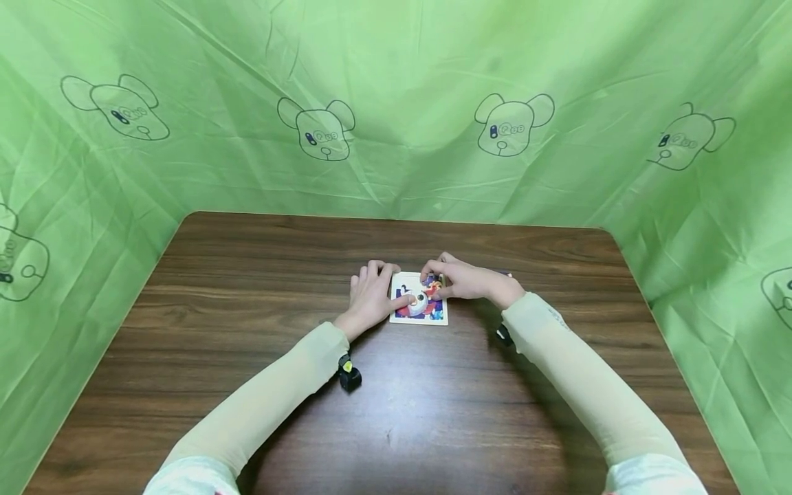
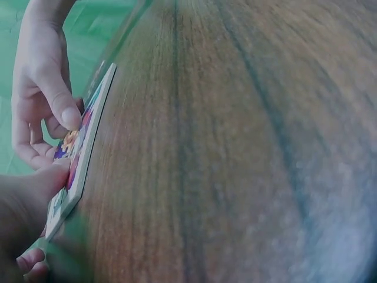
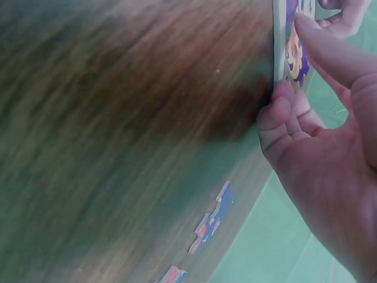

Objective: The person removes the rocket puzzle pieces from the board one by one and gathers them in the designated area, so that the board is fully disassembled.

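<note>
A square jigsaw puzzle (image 1: 401, 278) with a pale border lies flat on the table, its picture partly filled in red, purple and blue. My left hand (image 1: 370, 295) rests at its left side, thumb stretched over the picture and pressing on it, fingers spread along the outer edge. From the right, my right hand (image 1: 465, 278) reaches over the upper right corner. Its thumb and fingertips pinch a puzzle piece (image 3: 294, 56) with orange and purple print, close over the board. In the left wrist view the same piece (image 2: 69, 139) shows under the right thumb, partly hidden.
Loose puzzle pieces (image 3: 207, 227) lie on the wooden table (image 1: 247, 275) to the right, mostly hidden behind my right wrist in the head view. Green cloth (image 1: 396, 82) with mouse-like drawings hangs along the table's back and sides.
</note>
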`<state>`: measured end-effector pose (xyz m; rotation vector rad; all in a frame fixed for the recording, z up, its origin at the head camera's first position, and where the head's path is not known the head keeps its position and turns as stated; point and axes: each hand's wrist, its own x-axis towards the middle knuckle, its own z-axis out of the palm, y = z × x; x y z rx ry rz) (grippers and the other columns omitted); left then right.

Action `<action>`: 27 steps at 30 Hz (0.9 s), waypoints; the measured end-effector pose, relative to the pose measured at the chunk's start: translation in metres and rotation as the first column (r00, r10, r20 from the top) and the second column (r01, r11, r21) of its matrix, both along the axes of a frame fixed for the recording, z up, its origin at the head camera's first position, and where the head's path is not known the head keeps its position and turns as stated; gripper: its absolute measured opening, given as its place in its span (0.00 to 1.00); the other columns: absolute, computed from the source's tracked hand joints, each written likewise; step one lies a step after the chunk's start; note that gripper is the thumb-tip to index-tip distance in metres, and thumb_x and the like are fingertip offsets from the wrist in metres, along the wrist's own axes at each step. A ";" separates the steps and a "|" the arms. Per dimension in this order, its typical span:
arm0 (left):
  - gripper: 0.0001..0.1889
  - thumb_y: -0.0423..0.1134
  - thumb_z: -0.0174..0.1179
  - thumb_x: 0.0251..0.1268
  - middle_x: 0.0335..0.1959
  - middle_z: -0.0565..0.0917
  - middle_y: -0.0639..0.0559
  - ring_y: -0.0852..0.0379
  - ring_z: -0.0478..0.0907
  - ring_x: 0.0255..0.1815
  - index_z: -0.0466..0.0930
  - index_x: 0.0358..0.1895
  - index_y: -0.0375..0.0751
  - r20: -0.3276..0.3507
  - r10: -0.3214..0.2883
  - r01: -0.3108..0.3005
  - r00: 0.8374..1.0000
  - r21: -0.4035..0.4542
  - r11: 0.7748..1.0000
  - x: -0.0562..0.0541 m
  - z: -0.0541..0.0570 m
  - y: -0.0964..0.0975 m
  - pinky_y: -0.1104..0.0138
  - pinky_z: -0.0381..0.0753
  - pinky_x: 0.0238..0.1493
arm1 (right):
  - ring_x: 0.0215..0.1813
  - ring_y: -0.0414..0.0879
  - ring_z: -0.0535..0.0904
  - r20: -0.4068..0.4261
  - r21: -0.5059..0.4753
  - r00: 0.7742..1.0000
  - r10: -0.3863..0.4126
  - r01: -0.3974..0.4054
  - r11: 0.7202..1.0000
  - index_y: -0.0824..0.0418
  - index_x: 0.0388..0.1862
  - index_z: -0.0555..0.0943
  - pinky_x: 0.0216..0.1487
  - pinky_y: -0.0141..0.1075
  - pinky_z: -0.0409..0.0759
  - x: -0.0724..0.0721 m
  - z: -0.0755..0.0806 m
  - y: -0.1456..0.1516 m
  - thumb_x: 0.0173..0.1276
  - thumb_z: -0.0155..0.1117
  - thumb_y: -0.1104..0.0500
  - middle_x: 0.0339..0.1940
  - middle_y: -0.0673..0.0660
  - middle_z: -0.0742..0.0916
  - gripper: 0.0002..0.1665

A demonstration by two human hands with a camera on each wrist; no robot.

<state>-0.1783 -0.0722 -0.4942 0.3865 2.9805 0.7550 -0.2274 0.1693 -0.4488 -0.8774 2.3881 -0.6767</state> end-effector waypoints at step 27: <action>0.39 0.66 0.70 0.62 0.67 0.70 0.41 0.44 0.68 0.59 0.74 0.70 0.48 -0.010 -0.012 0.012 1.000 -0.006 1.000 0.003 0.000 0.000 0.55 0.65 0.51 | 0.45 0.50 0.76 -0.248 -0.105 0.969 -0.011 -0.016 0.994 0.60 0.57 0.75 0.50 0.47 0.79 0.007 -0.009 -0.001 0.74 0.65 0.68 0.44 0.57 0.79 0.15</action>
